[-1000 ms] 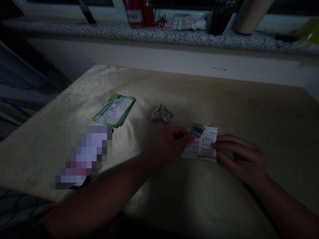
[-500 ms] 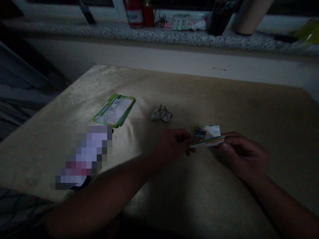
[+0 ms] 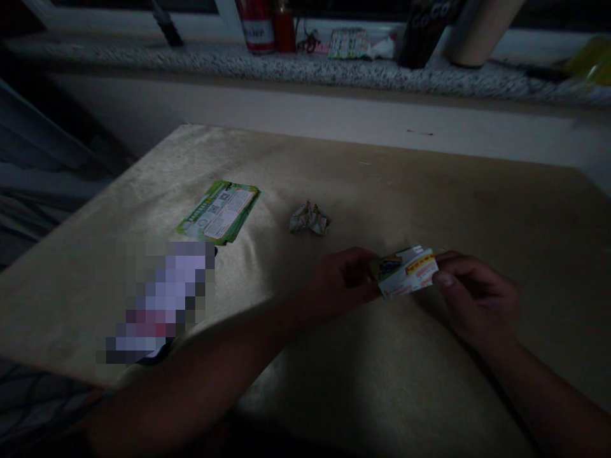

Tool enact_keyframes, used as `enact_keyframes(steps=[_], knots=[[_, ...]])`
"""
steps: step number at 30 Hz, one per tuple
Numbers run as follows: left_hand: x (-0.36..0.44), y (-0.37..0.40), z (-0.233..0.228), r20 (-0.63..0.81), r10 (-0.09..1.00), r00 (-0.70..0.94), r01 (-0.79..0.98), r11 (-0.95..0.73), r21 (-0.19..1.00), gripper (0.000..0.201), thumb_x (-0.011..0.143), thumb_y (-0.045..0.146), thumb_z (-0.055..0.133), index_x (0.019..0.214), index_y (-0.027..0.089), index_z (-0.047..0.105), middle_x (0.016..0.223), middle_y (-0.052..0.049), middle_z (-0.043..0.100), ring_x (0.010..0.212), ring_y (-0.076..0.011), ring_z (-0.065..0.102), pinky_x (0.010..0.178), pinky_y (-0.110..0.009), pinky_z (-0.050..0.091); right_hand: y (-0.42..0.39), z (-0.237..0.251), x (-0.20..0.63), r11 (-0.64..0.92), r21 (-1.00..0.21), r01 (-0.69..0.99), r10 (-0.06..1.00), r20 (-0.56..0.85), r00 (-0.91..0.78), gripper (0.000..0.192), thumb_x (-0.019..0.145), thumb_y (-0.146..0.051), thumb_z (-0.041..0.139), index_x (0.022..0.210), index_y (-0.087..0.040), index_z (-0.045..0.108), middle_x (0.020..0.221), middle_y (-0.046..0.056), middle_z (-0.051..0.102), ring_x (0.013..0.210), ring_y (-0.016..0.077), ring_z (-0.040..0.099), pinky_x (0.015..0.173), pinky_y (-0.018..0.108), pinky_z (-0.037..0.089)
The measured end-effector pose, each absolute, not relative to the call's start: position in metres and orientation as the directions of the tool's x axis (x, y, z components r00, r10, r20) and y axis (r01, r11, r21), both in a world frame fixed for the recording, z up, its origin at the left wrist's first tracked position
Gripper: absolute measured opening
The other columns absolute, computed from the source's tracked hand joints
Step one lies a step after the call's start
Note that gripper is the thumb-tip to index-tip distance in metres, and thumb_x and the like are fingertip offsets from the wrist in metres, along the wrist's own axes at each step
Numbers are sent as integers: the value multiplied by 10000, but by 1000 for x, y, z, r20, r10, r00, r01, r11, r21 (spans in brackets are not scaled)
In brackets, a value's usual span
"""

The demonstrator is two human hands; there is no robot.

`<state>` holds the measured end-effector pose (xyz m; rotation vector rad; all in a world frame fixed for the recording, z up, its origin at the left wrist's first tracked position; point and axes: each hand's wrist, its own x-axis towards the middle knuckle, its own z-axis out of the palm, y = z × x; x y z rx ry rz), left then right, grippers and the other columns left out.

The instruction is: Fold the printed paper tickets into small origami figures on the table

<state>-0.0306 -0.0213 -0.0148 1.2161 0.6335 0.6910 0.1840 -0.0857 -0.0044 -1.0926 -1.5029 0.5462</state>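
A small printed paper leaflet (image 3: 409, 272), white with orange and yellow print, is folded over and held just above the tan table (image 3: 429, 191). My left hand (image 3: 346, 280) pinches its left end and my right hand (image 3: 477, 299) pinches its right end. Behind them a small crumpled or folded piece of printed paper (image 3: 310, 218) lies on the table. Farther left rests a stack of green leaflets (image 3: 220, 211).
A blurred-out rectangular object (image 3: 160, 302) lies near the table's left front edge. Behind the table runs a speckled stone ledge (image 3: 334, 67) with a red can (image 3: 258, 25), a dark bottle (image 3: 422, 28), a pale cylinder (image 3: 480, 28) and small packets. The scene is dim.
The leaflet lay flat on the table under both hands; it has since been lifted and folded over, and my right hand has shifted slightly to the right.
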Motion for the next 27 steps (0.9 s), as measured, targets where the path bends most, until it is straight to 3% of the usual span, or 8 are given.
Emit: enact_keyframes(steps=[3,7,11,15,19,27], knots=[[-31,-21,-16,-37,781,624,-222,223,949,404,776,371,757,1118,177,665,970,-68,703,795,-137,658,698,-240,523,-86,-2,184,472,-811,347,858,512,30,117,883,-153,655,813,-244,676,774,31,712,712,187,676,576,294,543],[-34,-22,-11,-43,759,650,-173,203,964,439,811,459,722,1143,174,678,1020,-92,708,896,-173,665,779,-271,516,-87,3,183,526,-769,362,842,532,-94,123,850,-112,657,806,-227,670,762,31,715,677,183,685,578,298,548],[-34,-25,-6,-74,722,688,-51,151,987,491,769,476,756,1135,156,686,1002,-95,707,854,-177,659,738,-270,508,-86,7,179,574,-724,382,818,521,-243,160,807,-63,658,803,-223,657,716,19,697,634,181,678,563,301,547],[-31,-27,-3,-104,712,695,-7,150,989,369,772,422,764,999,134,723,833,-45,684,711,-119,608,637,-219,470,-85,9,176,606,-693,391,795,519,-314,174,789,-34,647,808,-207,655,714,32,687,627,172,671,548,288,542],[-31,-27,-3,-85,727,682,-36,150,988,277,794,389,748,854,119,729,729,-20,649,667,-100,581,600,-199,446,-85,7,177,610,-691,388,792,527,-307,205,767,-8,678,845,-198,678,737,33,701,669,180,695,580,295,564],[-31,-25,-5,15,796,605,-113,68,991,215,790,342,763,809,129,746,738,-24,667,661,-98,600,592,-202,452,-89,4,176,579,-713,396,808,566,-164,276,750,-11,732,921,-228,736,839,32,767,746,204,738,626,320,603]])
